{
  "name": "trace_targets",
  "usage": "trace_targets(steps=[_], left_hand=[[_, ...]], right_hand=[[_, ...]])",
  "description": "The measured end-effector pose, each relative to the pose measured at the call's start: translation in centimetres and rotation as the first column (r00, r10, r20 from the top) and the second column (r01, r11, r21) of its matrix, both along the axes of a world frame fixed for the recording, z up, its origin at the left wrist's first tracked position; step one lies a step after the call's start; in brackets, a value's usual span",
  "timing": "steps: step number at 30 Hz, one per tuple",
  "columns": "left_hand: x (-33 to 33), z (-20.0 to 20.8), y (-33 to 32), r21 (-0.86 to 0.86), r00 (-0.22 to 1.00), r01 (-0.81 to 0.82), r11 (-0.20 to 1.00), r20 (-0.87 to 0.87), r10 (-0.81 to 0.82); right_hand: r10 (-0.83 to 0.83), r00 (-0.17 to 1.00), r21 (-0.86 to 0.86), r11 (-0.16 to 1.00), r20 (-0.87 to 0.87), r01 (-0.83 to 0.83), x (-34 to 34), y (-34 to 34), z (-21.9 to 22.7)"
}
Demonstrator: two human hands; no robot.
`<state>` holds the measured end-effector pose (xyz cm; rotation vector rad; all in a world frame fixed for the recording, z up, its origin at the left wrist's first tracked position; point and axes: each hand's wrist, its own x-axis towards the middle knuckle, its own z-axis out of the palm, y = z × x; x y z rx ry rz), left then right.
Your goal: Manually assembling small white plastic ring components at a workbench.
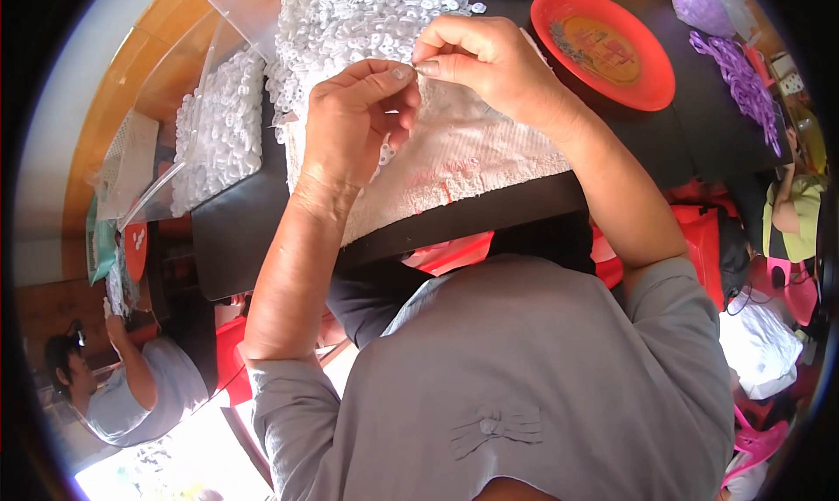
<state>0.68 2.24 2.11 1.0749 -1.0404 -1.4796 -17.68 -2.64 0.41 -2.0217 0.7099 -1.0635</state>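
My left hand [363, 121] and my right hand [498, 68] meet above a pale towel [472, 142], thumbs and forefingers pinched tip to tip. Whatever lies between the fingertips is too small to make out. A few small white plastic pieces with holes [384, 154] show below the curled fingers of my left hand; I cannot tell whether they are held or lie on the towel. Just beyond my hands spreads a big heap of the same white pieces [350, 20]. A red plate [651, 86] with small greyish bits on it stands to the right of my right hand.
A second pile of white pieces [223, 121] fills a clear container at the left. Purple linked strands [738, 86] and a purple bag [703, 3] lie at the right of the dark table [253, 230]. One person [144, 379] sits at the lower left, another [795, 212] at the right.
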Motion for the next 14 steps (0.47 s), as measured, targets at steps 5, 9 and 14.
trace_targets(steps=[5,9,14], left_hand=[[0.5,0.9,0.0,0.013,0.999,0.019,1.0,-0.034,-0.019],[0.0,0.3,0.1,0.034,0.997,-0.001,0.999,-0.076,0.004],[0.6,-0.5,0.8,-0.17,0.851,0.029,0.985,0.521,0.065]], right_hand=[[-0.009,0.996,-0.065,0.998,0.085,0.015,0.3,0.7,0.2],[-0.073,0.994,0.026,0.997,0.078,0.071,0.5,1.2,0.3],[-0.19,0.97,-0.224,0.962,-0.148,0.155,-0.3,0.7,0.4]])
